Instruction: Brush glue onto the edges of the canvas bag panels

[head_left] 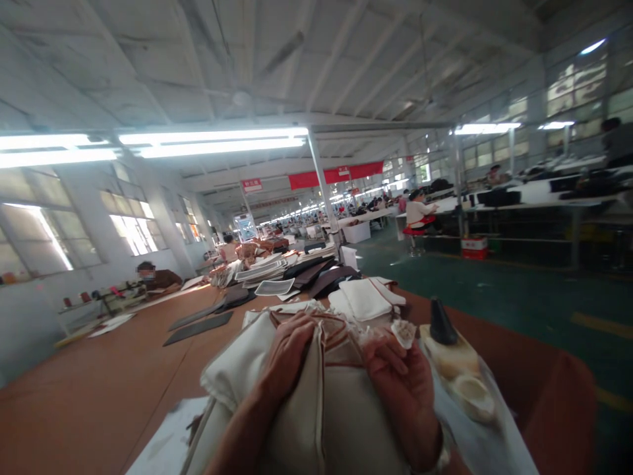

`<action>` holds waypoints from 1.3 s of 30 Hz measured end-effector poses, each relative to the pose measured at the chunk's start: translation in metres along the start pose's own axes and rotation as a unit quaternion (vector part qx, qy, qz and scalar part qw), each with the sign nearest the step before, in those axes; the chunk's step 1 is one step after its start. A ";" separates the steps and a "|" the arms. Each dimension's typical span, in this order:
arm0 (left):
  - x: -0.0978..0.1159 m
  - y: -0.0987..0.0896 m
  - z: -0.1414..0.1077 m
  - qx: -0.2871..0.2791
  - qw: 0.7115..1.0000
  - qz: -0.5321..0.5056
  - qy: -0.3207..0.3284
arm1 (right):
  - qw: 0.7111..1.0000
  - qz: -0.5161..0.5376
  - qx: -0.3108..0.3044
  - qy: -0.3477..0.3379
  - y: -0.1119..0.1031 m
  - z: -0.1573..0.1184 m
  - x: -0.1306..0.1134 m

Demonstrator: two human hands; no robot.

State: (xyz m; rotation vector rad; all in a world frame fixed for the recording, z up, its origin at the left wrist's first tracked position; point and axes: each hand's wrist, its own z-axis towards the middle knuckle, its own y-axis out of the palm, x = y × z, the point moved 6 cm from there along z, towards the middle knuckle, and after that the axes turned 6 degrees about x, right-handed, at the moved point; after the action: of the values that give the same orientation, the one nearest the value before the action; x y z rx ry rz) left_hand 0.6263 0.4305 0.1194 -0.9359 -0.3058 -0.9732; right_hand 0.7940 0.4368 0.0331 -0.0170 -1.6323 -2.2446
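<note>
The left hand [287, 356] and right hand [400, 389] are closed narrowly on the brown-piped top edge [329, 326] of a cream fabric bag [341, 429] at the near edge of the desk [99, 409]; it looks soft and light; that firmer edge offers the best hold.

One camera, worn on the person's head, looks forward from just above the left hand [289, 353] and right hand [403, 389], which sit very close at the bottom edge of the view. It faces along the table [99, 396] towards its far end, angled high enough to take in the ceiling [247, 66] and the distant factory hall [316, 211].
</note>
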 end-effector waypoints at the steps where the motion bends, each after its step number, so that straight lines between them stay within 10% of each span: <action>1: 0.000 -0.002 0.000 -0.017 0.999 -0.033 -0.003 | 1.000 -0.016 0.001 -0.008 0.004 0.000 -0.001; 7: 0.002 0.001 -0.005 -0.083 0.993 -0.035 -0.072 | 0.968 -0.229 0.041 -0.096 0.042 0.000 -0.026; 12: 0.011 0.006 -0.009 -0.045 0.998 0.053 -0.013 | 0.762 -0.536 0.012 -0.364 0.101 -0.024 -0.058; 16: 0.011 0.006 -0.009 -0.043 0.997 0.060 -0.007 | 0.685 -0.638 -0.057 -0.347 0.114 -0.019 -0.038; 21: 0.011 0.006 -0.010 -0.042 0.998 0.056 -0.003 | 0.343 -0.815 -0.206 -0.420 0.135 -0.021 -0.005; 22: 0.011 0.007 -0.010 -0.040 0.998 0.056 -0.001 | 0.311 -0.815 -0.213 -0.440 0.141 -0.026 -0.003; 26: 0.012 0.008 -0.012 -0.018 0.997 0.077 0.021 | 0.327 -0.806 -0.251 -0.425 0.152 -0.038 0.008; 32: 0.024 0.000 -0.020 0.049 0.986 0.097 0.122 | 0.241 -0.820 -0.274 -0.440 0.155 -0.035 0.012; 39: 0.058 -0.008 -0.065 0.229 0.851 0.236 0.408 | 0.503 -0.739 -0.130 -0.428 0.167 -0.034 -0.040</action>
State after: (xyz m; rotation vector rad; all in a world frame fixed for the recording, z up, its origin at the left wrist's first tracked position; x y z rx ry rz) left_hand 0.6410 0.3445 0.1202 -0.0843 0.3974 -0.7077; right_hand 0.8882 0.3724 0.1660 0.4345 -1.9493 -4.3885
